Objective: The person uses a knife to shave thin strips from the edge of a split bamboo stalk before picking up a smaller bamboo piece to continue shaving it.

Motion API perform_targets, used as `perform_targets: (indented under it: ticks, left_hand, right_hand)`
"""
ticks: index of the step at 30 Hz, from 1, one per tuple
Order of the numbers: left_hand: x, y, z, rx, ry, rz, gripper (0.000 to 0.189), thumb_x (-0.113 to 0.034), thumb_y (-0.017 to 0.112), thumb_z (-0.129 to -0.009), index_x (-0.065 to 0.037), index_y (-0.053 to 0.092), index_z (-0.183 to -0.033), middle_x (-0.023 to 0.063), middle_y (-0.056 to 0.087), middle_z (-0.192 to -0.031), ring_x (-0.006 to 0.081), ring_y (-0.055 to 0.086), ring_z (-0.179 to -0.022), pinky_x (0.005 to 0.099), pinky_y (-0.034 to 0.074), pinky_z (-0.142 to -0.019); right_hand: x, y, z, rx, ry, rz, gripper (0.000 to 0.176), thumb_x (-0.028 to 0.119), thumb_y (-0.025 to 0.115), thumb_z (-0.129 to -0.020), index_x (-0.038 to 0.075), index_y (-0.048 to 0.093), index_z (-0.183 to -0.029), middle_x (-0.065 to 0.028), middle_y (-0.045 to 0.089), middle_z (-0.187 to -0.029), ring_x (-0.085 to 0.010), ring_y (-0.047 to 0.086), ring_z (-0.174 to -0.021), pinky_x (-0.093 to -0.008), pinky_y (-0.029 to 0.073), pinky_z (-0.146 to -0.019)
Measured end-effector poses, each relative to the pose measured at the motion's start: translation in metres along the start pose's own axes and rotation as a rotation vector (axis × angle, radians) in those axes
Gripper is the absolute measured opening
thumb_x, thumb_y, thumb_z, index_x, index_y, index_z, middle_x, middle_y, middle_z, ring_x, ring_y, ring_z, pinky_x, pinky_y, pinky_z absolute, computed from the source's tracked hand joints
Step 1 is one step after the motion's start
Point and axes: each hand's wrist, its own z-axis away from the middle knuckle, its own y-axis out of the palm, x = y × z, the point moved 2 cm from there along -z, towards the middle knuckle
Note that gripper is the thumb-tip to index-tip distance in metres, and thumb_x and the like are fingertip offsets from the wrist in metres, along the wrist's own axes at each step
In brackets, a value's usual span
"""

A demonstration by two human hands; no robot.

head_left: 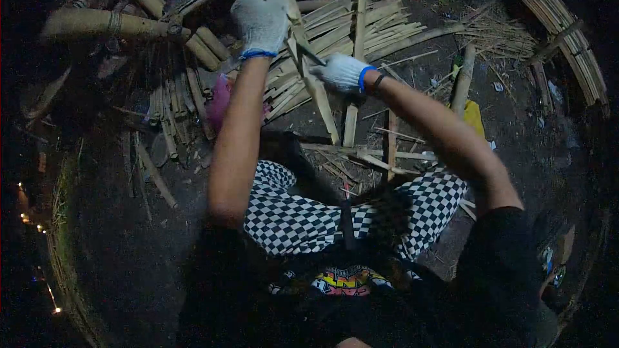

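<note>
My left hand (261,16), in a white knit glove with a blue cuff, is closed around a long split bamboo strip (320,106). The strip slants from the top of the view down toward the ground between my legs. Lower and to the right, my right hand (342,72), gloved the same way, is closed on a knife (312,56). Its dark blade points up and left and meets the strip, just below my left hand. The knife's handle is hidden in my fist. Another bamboo piece (355,45) stands behind my right hand.
A pile of split bamboo strips (387,19) lies ahead. Thick bamboo poles (116,24) are at upper left, near a pink bag (221,100). A yellow item (474,117) lies right, beside a bamboo pole (463,80). A bundled bamboo arc (561,13) curves along the upper right.
</note>
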Motion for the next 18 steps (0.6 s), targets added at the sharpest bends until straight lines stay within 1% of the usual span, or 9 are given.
perform_targets:
  ticks: [5,6,9,11,12,13,15,17,18]
  left_hand:
    - [-0.033,0.019,-0.002,0.246,-0.057,0.111,0.048,-0.044,0.061,-0.086,0.003,0.065,-0.08,0.018,0.063,-0.065,0.0268,0.066,-0.063,0.0406,0.05,-0.061]
    - [-0.05,0.022,-0.004,0.39,-0.282,0.298,0.058,-0.046,0.056,-0.091,-0.001,0.041,-0.058,0.006,0.038,-0.05,0.0216,0.044,-0.048,0.0399,0.038,-0.05]
    - [-0.035,0.058,-0.011,0.322,-0.093,0.201,0.049,-0.036,0.056,-0.092,-0.003,0.043,-0.058,0.0071,0.034,-0.048,0.0198,0.04,-0.044,0.0399,0.036,-0.048]
    - [-0.018,0.068,-0.01,0.288,-0.045,0.216,0.047,-0.034,0.056,-0.092,-0.002,0.044,-0.059,0.0072,0.037,-0.049,0.0191,0.042,-0.044,0.0396,0.035,-0.048]
    - [-0.014,0.069,-0.011,0.248,0.023,0.233,0.045,-0.032,0.056,-0.092,-0.002,0.046,-0.06,0.0073,0.041,-0.05,0.0184,0.043,-0.045,0.0393,0.035,-0.047]
    - [-0.027,0.055,-0.008,0.341,-0.108,0.338,0.042,-0.029,0.054,-0.093,0.0,0.049,-0.063,0.0064,0.045,-0.052,0.0165,0.044,-0.045,0.0373,0.034,-0.044]
    - [-0.025,0.051,-0.008,0.363,-0.156,0.456,0.04,-0.027,0.054,-0.093,-0.001,0.05,-0.063,0.0053,0.044,-0.051,0.0157,0.043,-0.044,0.0364,0.034,-0.043]
    - [-0.017,0.041,-0.005,0.462,-0.08,0.504,0.035,-0.026,0.056,-0.093,-0.001,0.055,-0.068,0.0034,0.045,-0.051,0.0143,0.046,-0.043,0.0328,0.034,-0.04]
    - [-0.03,0.027,-0.01,0.535,-0.244,0.416,0.033,-0.03,0.06,-0.09,0.0,0.061,-0.077,0.0066,0.054,-0.055,0.0196,0.055,-0.048,0.0358,0.043,-0.046]
  right_hand:
    - [-0.041,-0.053,0.025,0.015,0.336,0.19,0.025,0.024,0.052,-0.083,0.007,0.07,-0.085,-0.0177,0.068,-0.082,-0.0345,0.067,-0.072,-0.046,0.052,-0.065]
    - [-0.046,-0.063,0.022,0.091,0.271,0.191,0.027,0.026,0.05,-0.085,0.006,0.07,-0.084,-0.0183,0.068,-0.081,-0.0343,0.066,-0.07,-0.0459,0.052,-0.063]
    - [-0.076,-0.051,0.003,0.207,0.16,-0.117,0.036,0.033,0.049,-0.089,0.004,0.069,-0.084,-0.0194,0.067,-0.077,-0.0365,0.065,-0.069,-0.047,0.051,-0.063]
    - [-0.024,-0.066,0.024,-0.227,0.314,-0.021,0.049,0.042,0.045,-0.092,-0.001,0.067,-0.08,-0.022,0.065,-0.073,-0.0391,0.064,-0.069,-0.0482,0.051,-0.064]
    - [-0.022,-0.036,0.026,-0.513,0.282,-0.186,0.054,0.043,0.042,-0.093,-0.002,0.067,-0.076,-0.0236,0.064,-0.072,-0.0411,0.063,-0.069,-0.0486,0.05,-0.066]
    - [-0.014,-0.005,0.033,-0.381,0.385,-0.156,0.051,0.04,0.04,-0.094,-0.001,0.067,-0.079,-0.0237,0.064,-0.074,-0.0414,0.063,-0.07,-0.0478,0.051,-0.068]
    - [-0.088,0.205,0.024,0.107,0.459,-0.053,0.035,0.032,0.051,-0.087,0.005,0.066,-0.104,-0.0247,0.065,-0.096,-0.0397,0.064,-0.087,-0.0464,0.05,-0.078]
    - [-0.044,0.244,0.054,0.158,0.534,-0.197,0.033,0.029,0.052,-0.084,0.004,0.068,-0.099,-0.024,0.066,-0.096,-0.0394,0.064,-0.089,-0.0451,0.051,-0.079]
    - [-0.043,0.244,0.05,0.192,0.594,-0.298,0.031,0.026,0.053,-0.082,0.003,0.07,-0.094,-0.0233,0.066,-0.096,-0.0391,0.065,-0.091,-0.0437,0.052,-0.08]
